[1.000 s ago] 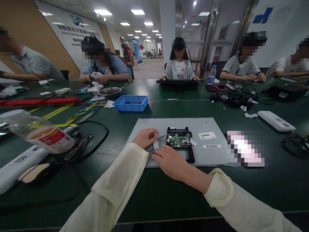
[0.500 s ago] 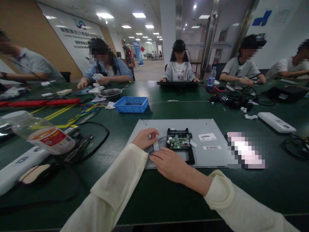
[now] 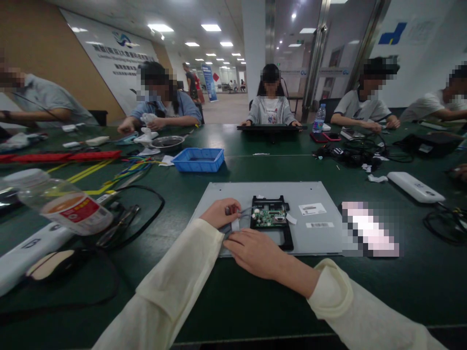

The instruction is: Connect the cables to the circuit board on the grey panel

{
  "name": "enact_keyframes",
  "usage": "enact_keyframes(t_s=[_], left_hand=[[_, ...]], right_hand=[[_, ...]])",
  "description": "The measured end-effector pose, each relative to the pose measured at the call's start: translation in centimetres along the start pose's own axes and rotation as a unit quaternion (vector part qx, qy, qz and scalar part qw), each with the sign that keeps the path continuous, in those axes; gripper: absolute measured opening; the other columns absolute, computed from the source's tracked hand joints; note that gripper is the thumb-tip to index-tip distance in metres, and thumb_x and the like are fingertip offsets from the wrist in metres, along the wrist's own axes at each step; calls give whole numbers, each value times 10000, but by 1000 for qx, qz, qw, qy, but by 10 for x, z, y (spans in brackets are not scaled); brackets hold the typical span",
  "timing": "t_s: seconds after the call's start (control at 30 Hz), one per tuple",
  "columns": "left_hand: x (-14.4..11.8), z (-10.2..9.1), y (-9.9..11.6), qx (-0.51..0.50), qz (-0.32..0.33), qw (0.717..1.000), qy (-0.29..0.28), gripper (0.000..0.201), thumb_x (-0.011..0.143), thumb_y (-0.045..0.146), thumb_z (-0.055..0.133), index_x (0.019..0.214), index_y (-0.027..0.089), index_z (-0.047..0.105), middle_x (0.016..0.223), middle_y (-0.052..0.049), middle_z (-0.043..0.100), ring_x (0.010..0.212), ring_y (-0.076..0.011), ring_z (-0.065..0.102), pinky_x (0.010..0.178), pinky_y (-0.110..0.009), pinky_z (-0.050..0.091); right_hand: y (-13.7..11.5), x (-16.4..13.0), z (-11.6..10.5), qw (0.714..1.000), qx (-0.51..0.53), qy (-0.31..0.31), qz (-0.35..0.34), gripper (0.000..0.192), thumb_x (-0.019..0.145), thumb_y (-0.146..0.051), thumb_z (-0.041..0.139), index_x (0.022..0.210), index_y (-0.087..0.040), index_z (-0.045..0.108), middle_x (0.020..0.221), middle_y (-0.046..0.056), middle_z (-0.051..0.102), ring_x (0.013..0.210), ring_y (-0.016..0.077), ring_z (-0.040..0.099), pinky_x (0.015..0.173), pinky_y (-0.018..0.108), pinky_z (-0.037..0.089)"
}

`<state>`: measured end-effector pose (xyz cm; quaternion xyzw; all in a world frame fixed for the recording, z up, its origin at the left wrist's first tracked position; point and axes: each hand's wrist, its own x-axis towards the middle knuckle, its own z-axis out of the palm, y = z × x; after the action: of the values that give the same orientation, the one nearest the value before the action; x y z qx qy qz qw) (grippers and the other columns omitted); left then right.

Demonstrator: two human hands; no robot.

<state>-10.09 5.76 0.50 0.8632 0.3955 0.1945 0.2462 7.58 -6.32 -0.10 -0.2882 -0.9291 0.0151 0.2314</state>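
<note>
A flat grey panel (image 3: 314,194) lies before me, with a black bracket (image 3: 288,238) and a green circuit board (image 3: 268,218) on its middle. Thin grey cables (image 3: 246,210) run from the board's left side to my left hand (image 3: 220,214), whose thumb and fingers are curled in a pinch on them. My right hand (image 3: 255,252) rests low over the panel's front left part, fingers together at the cable's lower stretch; its thumb is mostly hidden. Between my hands, a strip of white tape (image 3: 235,224) is on the cables. Another white tape piece (image 3: 291,218) sticks out right of the board.
A blue tray (image 3: 199,160) stands beyond the panel. To the right lie a blurred-out phone (image 3: 370,228) and a white device (image 3: 416,187). A plastic jar (image 3: 78,209), a mouse (image 3: 51,265) and black cords crowd the left. Several people sit around the table.
My right hand has shifted slightly left and down along the cables. My left hand stays nearly in place, and the white tape now sits a little lower between them.
</note>
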Motion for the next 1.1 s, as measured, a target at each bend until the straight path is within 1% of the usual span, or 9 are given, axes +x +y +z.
enact_keyframes(t_s=[0.17,0.27,0.37,0.6,0.7,0.8,0.9,1.0,1.1], left_hand=[[-1,-1,2,-1,2,1000,-2,209,757,341,601,859,160,626,720,3,582,642,-110,536,571,-207,416],[-1,-1,3,7,5,1000,-6,202,762,332,598,866,162,626,730,2,581,648,-110,534,582,-208,417],[0,-1,1,15,8,1000,-4,191,762,319,600,868,163,629,743,-1,584,666,-117,541,593,-213,419],[0,0,0,21,15,1000,-1,199,764,329,601,865,160,628,739,2,580,660,-113,536,597,-210,422],[0,0,0,14,14,1000,-1,215,765,351,600,858,160,628,734,3,583,664,-114,537,599,-209,425],[0,0,-1,5,11,1000,2,226,764,367,600,855,162,632,734,2,587,663,-117,540,601,-214,427],[-1,1,-2,2,11,1000,7,224,760,359,601,869,167,639,743,0,588,664,-120,541,601,-220,429],[-1,-1,-1,1,9,1000,15,225,764,353,601,889,171,645,768,-6,576,668,-122,534,601,-226,430],[-1,-4,0,9,12,999,43,234,765,366,604,894,176,648,803,-12,550,678,-125,518,619,-239,438]], right_hand=[[1,0,0,1000,4,10,2,274,935,-208,423,1180,-134,521,1122,95,619,1051,187,557,987,348,409],[1,1,0,999,0,28,22,276,939,-217,417,1180,-134,522,1159,102,608,1105,191,537,1026,362,378],[1,0,0,999,-8,28,37,275,942,-227,419,1177,-134,527,1147,110,614,1109,197,540,1018,370,383],[1,0,-1,1000,-7,8,10,276,941,-226,426,1183,-132,521,1087,99,641,1028,186,574,978,353,410],[2,0,-3,1000,-13,13,4,276,941,-223,422,1180,-141,532,1104,96,644,1000,189,588,984,355,409],[8,-2,-12,999,-12,33,13,286,948,-222,403,1186,-150,546,1134,97,642,1033,190,581,1013,360,391],[23,-9,-26,996,-3,68,60,306,943,-209,402,1205,-156,551,1166,98,632,1069,197,566,1014,371,394],[48,-26,-38,983,17,102,154,304,921,-193,426,1184,-170,577,1154,91,634,1070,209,562,970,381,429],[75,-53,-45,955,45,126,264,272,875,-181,479,1112,-187,613,1122,83,634,1061,219,561,950,393,440]])
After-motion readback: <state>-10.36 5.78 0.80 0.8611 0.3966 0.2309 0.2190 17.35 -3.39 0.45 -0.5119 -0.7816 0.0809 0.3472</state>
